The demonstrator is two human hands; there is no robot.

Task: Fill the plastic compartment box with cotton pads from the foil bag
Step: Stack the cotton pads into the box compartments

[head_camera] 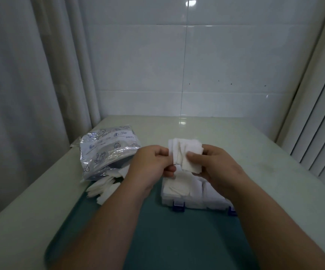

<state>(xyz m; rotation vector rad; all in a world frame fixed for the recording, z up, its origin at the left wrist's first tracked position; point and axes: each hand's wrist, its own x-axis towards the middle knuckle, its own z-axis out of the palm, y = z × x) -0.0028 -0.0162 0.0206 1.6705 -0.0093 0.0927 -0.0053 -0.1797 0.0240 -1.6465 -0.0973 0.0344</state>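
Both hands, left [151,164] and right [215,164], hold a cotton-pad stack [185,152] above the compartment box [189,193].

Silver bag [107,151] lies left, white pads [103,189] spilling from its near mouth. Clear box [192,199] with 2 blue latches [178,206] sits right, pads inside. More are fanned above it.

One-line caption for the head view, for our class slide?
Over the compartment box, left hand and right hand hold a bunch of cotton pads; foil bag lies left, loose pads beside it.
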